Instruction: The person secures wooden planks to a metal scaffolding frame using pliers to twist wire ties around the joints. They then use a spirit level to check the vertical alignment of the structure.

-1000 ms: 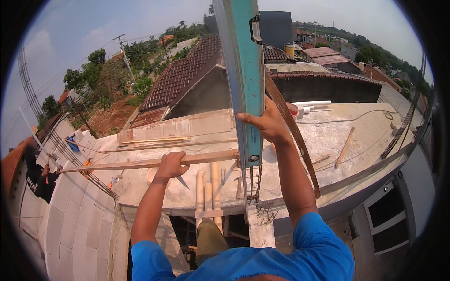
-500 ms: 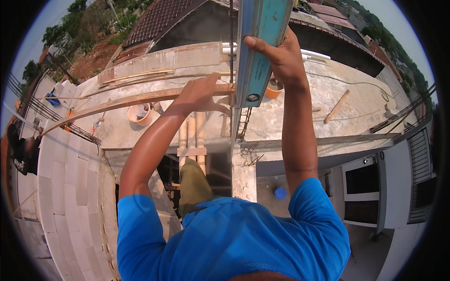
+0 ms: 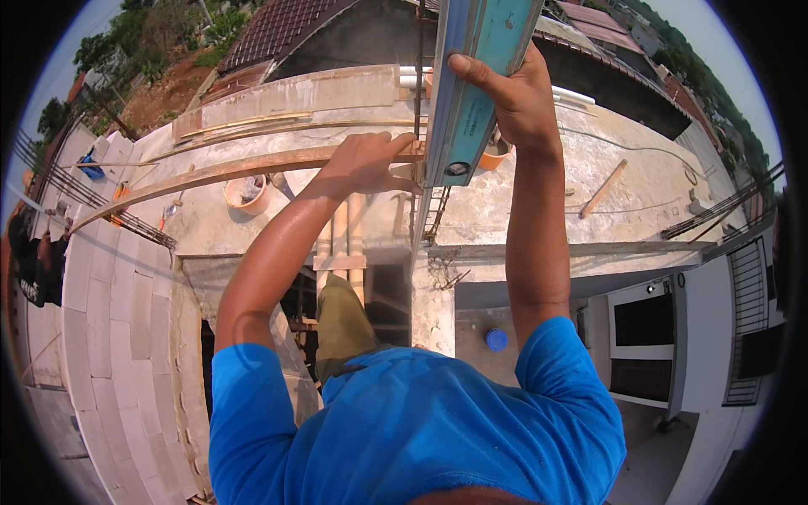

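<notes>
The right hand (image 3: 515,97) is wrapped around a long teal spirit level (image 3: 471,93), thumb across its face and fingers behind, holding it upright against a bundle of vertical rebar (image 3: 418,126) that rises from the near edge of the concrete roof slab (image 3: 539,202). The level's lower end, with its round vial window, hangs just above that edge. The left hand (image 3: 364,164) has a half-closed grip, its fingers resting on a long wooden plank (image 3: 210,174) that lies across the slab toward its left edge, the fingertips just beside the level. An orange bucket (image 3: 246,194) stands on the slab near the plank. A loose wooden stick (image 3: 603,189) lies toward the slab's right side. Light grey block walling (image 3: 101,320) drops away at the left.
</notes>
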### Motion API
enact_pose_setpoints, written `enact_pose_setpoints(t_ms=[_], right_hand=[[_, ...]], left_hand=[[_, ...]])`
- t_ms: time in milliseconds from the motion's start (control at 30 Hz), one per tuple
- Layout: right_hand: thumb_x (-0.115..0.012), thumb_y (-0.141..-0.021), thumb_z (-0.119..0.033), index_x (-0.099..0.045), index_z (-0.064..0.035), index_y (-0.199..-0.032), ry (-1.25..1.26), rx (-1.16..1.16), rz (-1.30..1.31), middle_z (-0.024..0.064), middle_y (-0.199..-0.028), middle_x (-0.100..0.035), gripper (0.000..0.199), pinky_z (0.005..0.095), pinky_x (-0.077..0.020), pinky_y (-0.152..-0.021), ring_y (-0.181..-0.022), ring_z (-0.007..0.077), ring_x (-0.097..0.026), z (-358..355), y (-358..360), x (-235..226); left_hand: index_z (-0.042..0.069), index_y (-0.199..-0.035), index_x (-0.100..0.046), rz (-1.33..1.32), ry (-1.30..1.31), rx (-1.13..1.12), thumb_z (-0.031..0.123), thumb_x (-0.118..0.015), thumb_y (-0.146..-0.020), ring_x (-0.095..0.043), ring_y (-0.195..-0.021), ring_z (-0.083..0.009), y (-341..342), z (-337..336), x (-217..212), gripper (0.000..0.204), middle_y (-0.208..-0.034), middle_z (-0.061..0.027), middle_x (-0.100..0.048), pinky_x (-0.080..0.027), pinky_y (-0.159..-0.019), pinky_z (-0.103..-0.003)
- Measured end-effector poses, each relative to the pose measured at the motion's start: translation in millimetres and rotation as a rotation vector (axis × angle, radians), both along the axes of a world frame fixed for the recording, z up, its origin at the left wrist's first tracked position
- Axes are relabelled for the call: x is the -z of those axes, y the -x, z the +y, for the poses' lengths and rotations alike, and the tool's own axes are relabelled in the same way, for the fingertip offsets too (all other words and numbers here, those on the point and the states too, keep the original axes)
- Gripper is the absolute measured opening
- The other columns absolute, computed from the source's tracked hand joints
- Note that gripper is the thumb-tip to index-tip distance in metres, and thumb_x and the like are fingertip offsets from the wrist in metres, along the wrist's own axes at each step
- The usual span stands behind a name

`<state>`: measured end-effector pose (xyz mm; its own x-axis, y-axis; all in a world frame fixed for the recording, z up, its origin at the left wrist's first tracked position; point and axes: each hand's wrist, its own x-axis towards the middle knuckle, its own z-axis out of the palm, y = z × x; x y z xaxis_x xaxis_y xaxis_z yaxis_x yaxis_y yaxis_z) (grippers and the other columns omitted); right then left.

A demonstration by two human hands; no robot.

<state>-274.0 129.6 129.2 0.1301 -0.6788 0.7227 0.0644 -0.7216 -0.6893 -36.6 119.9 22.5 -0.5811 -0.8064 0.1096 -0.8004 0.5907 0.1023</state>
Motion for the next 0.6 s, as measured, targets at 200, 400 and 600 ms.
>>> enact_pose_setpoints(t_ms=[200,400,600], right_hand=[[-0.093,-0.084,-0.030,-0.068,0.0031,-0.125,0.009,0.007,-0.006,0.0172,-0.104,-0.077,0.059,0.0385,-0.0664,-0.080,-0.090,0.0251,-0.078,-2,0,1],[-0.094,-0.083,-0.028,-0.067,0.0031,-0.127,-0.109,0.007,-0.030,0.0163,-0.105,-0.076,0.060,0.0387,-0.0652,-0.082,-0.093,0.0242,-0.077,3,0,0],[-0.090,-0.087,-0.018,-0.061,0.0020,-0.132,-0.164,-0.128,-0.088,0.0106,-0.114,-0.073,0.058,0.0351,-0.0603,-0.090,-0.103,0.0182,-0.071,15,-2,-16]], left_hand=[[0.016,-0.152,-0.052,-0.009,0.052,0.054,0.062,-0.081,-0.083,-0.071,-0.101,-0.0391,-6,-6,10,0.088,-0.103,-0.0174,-0.071,-0.055,-0.087,-0.050],[0.014,-0.147,-0.056,-0.004,0.072,0.078,0.061,-0.079,-0.085,-0.070,-0.098,-0.0389,-5,-10,15,0.081,-0.100,-0.0169,-0.070,-0.054,-0.084,-0.050],[0.013,-0.143,-0.056,-0.023,0.094,0.080,0.055,-0.080,-0.086,-0.071,-0.096,-0.0403,-4,-6,4,0.075,-0.102,-0.0174,-0.070,-0.055,-0.082,-0.052]])
